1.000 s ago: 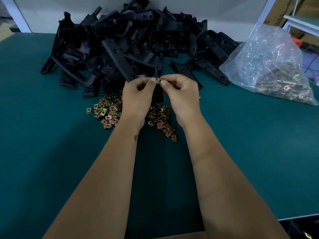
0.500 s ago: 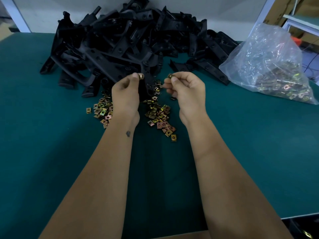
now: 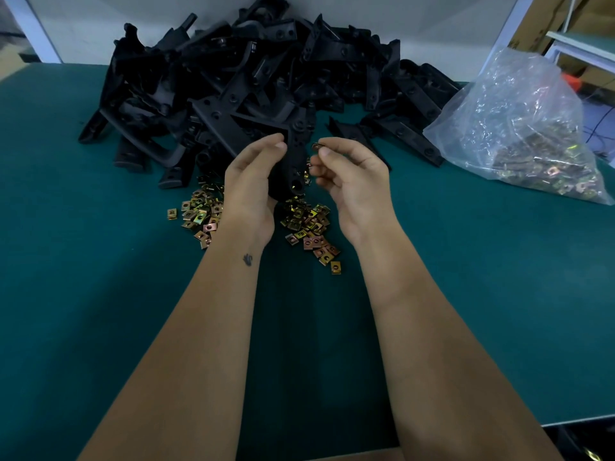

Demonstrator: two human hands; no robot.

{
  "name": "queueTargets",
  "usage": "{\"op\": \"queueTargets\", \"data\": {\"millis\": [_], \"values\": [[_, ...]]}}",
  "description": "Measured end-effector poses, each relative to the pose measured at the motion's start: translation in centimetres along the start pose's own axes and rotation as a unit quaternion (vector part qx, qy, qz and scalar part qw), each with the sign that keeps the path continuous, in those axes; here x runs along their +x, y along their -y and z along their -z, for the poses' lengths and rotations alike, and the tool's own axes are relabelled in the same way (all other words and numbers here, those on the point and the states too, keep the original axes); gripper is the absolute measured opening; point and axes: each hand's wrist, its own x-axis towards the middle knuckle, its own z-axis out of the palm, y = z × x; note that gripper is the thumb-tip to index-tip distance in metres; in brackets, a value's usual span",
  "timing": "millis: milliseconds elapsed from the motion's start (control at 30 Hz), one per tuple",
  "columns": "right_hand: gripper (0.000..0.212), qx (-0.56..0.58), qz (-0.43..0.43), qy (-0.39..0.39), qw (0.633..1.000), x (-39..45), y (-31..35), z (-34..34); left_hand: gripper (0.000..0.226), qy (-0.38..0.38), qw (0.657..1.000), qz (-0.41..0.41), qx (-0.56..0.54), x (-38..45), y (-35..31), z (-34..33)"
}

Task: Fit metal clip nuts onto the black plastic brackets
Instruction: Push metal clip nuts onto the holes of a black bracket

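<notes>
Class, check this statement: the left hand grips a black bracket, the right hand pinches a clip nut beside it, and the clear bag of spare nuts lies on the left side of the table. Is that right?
One detail is wrong: the head view shows the clear bag on the right side of the table, not the left. The left hand does grip a black bracket, and the right hand pinches a clip nut beside it.

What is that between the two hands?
In the head view, a black plastic bracket, gripped by the left hand; the right hand pinches a clip nut beside it.

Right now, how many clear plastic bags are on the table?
1: the clear plastic bag lies at the table's far right, holding clip nuts; none other shows, though the bracket pile could hide more.
</notes>
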Motion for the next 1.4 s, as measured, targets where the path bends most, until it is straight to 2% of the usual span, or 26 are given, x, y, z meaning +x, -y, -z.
{"op": "queueTargets", "data": {"millis": [267,667,1133,1400], "values": [[0.014,-0.009,0.028,-0.014,0.999,0.22,-0.39,-0.23,0.015,0.026,1.0,0.003,-0.013,0.03,0.13,0.1],[0.011,0.019,0.004,-0.041,0.999,0.57,-0.58,-0.18,0.015,0.043,0.999,-0.004,-0.016,-0.12,0.21,0.04],[0.015,-0.005,-0.016,-0.009,1.0,0.23,-0.38,-0.27,0.018,0.043,0.999,-0.02,-0.004,-0.23,0.05,0.08],[0.017,0.076,-0.041,0.001,0.996,0.15,-0.23,-0.4,0.016,0.065,0.997,-0.043,0.02,-0.38,0.12,-0.17]]}}
